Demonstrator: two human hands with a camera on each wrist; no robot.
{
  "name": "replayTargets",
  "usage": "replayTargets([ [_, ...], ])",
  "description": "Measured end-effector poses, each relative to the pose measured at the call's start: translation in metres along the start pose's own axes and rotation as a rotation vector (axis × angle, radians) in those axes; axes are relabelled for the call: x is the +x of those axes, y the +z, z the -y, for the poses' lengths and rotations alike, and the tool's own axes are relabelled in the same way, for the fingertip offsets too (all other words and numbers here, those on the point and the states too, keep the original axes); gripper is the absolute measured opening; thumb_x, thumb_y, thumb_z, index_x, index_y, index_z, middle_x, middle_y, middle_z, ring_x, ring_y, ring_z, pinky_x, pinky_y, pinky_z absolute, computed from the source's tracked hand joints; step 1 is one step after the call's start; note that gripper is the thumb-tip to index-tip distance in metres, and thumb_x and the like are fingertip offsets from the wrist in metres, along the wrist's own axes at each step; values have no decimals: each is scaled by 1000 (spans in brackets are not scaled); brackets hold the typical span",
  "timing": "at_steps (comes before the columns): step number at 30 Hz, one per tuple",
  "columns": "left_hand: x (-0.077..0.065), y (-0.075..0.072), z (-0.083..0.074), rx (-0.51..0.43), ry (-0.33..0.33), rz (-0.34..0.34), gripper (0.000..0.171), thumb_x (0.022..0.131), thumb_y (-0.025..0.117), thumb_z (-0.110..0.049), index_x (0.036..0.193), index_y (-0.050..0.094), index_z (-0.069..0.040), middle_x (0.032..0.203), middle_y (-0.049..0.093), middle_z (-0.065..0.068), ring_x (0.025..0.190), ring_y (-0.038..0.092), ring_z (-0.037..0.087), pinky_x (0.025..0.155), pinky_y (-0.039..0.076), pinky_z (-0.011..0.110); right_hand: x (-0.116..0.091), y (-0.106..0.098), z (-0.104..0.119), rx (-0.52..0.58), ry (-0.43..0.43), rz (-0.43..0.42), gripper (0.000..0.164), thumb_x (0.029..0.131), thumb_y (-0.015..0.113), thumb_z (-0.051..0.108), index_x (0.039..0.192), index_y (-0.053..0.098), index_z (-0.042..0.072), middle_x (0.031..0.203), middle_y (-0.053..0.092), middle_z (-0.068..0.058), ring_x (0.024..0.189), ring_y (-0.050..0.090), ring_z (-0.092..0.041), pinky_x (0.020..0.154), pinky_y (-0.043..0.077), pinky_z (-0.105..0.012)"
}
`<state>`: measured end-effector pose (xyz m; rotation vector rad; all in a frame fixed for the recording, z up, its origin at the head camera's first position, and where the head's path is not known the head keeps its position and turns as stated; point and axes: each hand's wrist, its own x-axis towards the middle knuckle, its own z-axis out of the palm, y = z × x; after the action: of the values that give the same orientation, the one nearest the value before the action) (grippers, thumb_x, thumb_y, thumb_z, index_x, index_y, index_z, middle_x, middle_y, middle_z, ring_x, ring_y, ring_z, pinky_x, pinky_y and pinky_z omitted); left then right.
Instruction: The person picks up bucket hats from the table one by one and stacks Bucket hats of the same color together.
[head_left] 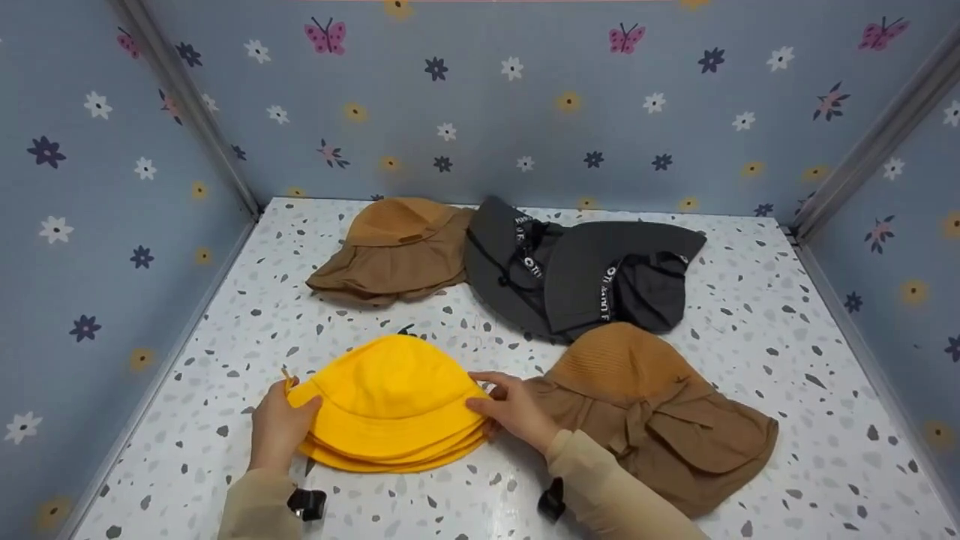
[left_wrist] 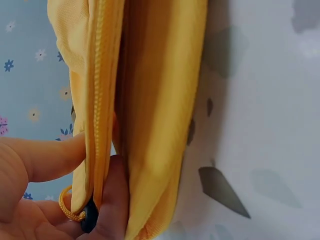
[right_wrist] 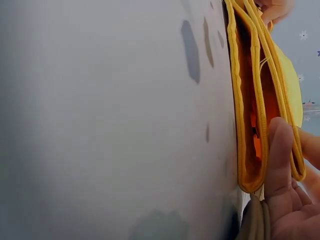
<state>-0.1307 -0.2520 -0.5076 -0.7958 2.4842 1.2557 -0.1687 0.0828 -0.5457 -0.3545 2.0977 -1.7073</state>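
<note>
Sleeves at the near edge: left sleeve [head_left: 259, 506] at 7 o'clock, right sleeve [head_left: 622, 487] at 5 o'clock, both beige, each with a black wrist mount [head_left: 306, 504] beside it.

Yellow hats [head_left: 397, 390]: stacked, flattened, at 8 o'clock from the middle of the table [head_left: 172, 450]. Crown toward 12, brims toward 6. Several brim layers visible; exact count of hats not clear.

Left hand [head_left: 277, 427] at the stack's 9 o'clock end. Grip: pinching the upper brim, thumb on the outer face, a finger behind it. Yellow cord loop [left_wrist: 65, 202] and dark toggle [left_wrist: 90, 217] hang at these fingers.

Right hand [head_left: 521, 409] at the 3 o'clock end. Grip: pinching the upper brim, one finger inserted between the folded layers.

Around the stack: far brown hat [head_left: 401, 259], tan crown, at 12 o'clock; two dark grey caps [head_left: 592, 262] at 2 o'clock, one overlapping the other, white lettering on their bands; near brown hat [head_left: 622, 367] at 3 o'clock, neck flap spread toward 5, partly behind the right forearm.

Table: white, grey speckles. Blue flowered panels [head_left: 495, 97] stand at 9, 12 and 3 o'clock.
</note>
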Motion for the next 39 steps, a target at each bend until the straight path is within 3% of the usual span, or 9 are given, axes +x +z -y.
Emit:
replayTargets([
  [7,-2,5,-2,108,57,-60,64,102,53,-18,151,23,10,149,29,37,137,32,49,118,25,58,-1,0,1,-23,1,-1,49,92,70,15,138,57,5,70,56,-4,48,56,-13,47,53,-31],
  [15,-8,12,-16,263,77,-184,63,100,55,-18,152,28,4,149,23,35,130,23,54,106,35,65,-2,-1,6,-155,-57,-33,45,89,74,16,132,62,5,87,56,-6,53,49,-12,47,46,-22],
  [18,-14,17,-24,322,121,-222,58,99,52,-13,151,31,3,150,24,33,133,20,55,105,30,68,-4,-2,10,-262,-83,-64,46,88,75,17,130,63,3,95,60,-11,66,49,-11,55,45,-20],
  [21,-20,25,-33,364,222,-242,54,99,51,-13,148,37,4,150,28,32,136,20,55,109,24,69,-5,-2,17,-361,-109,-102,45,88,74,18,129,63,2,100,62,-12,72,46,-10,62,42,-20],
  [25,-27,39,-47,397,344,-193,56,101,53,-27,147,41,2,152,30,31,141,17,54,115,12,70,-7,2,27,-440,-160,-121,38,91,72,18,124,66,3,101,64,-10,66,45,-8,61,42,-20],
  [28,-33,52,-59,418,382,-129,61,102,52,-37,150,39,-1,156,28,29,144,13,55,116,6,71,-9,7,33,-458,-196,-98,31,92,71,19,119,70,4,100,65,-8,67,49,-9,62,46,-20],
  [33,-38,74,-74,473,446,-52,66,102,51,-43,156,31,-12,162,18,24,147,4,56,114,1,74,-9,20,38,-557,-257,-47,31,93,70,19,121,69,5,119,64,-9,106,59,-22,94,52,-32],
  [36,-37,84,-75,516,466,-10,67,101,50,-46,158,27,-18,164,13,22,146,0,57,112,0,77,-10,27,37,-659,-239,25,46,95,68,21,137,58,5,145,51,-9,139,42,-29,114,39,-43],
  [39,-34,92,-74,548,453,28,69,101,50,-47,159,24,-20,166,8,19,146,-2,57,110,0,79,-11,30,32,-744,-170,134,63,97,64,26,151,39,6,163,27,-7,153,17,-31,121,26,-49],
])
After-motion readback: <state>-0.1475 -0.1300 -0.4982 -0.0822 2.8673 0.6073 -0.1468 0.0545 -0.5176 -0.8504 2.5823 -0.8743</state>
